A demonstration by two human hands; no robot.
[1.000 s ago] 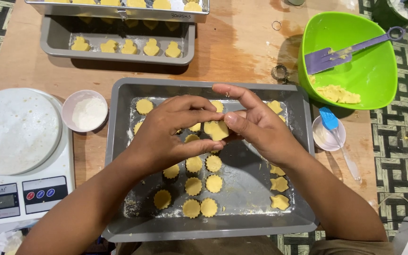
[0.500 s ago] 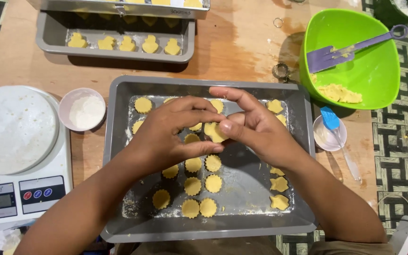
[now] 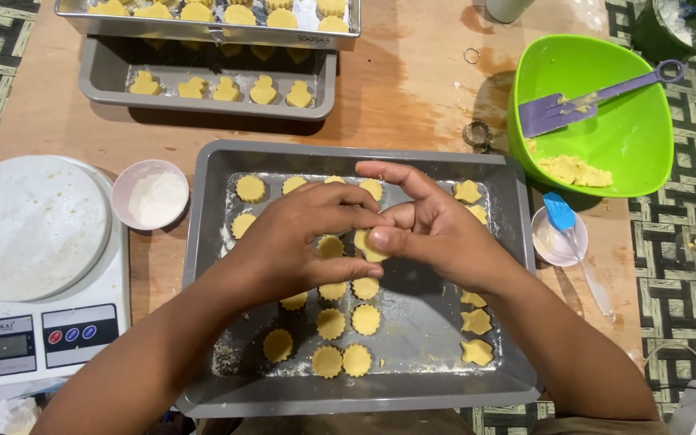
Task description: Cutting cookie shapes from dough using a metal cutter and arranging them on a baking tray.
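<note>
Head view: your left hand [image 3: 296,242] and right hand [image 3: 437,229] pinch one dough piece [image 3: 366,244] above the grey tray [image 3: 211,266]. Roughly half the tray is filled; its middle, seemingly, remains unfilled.

Item: person's two arms, seen from the head camera.

Left hand [image 3: 296,242]: bare; no glove, ring or watch visible. Short, unpainted nails on the fingers that show.

Left forearm: bare to the lower picture edge; no sleeve, band or bracelet in view.

Right hand [image 3: 437,229]: bare; no glove or ring visible. Short thumbnail.

Right forearm: bare from the wrist to the lower picture edge; no sleeve, watch or strap in view.

Markings: none discernible on either hand or forearm.
</note>
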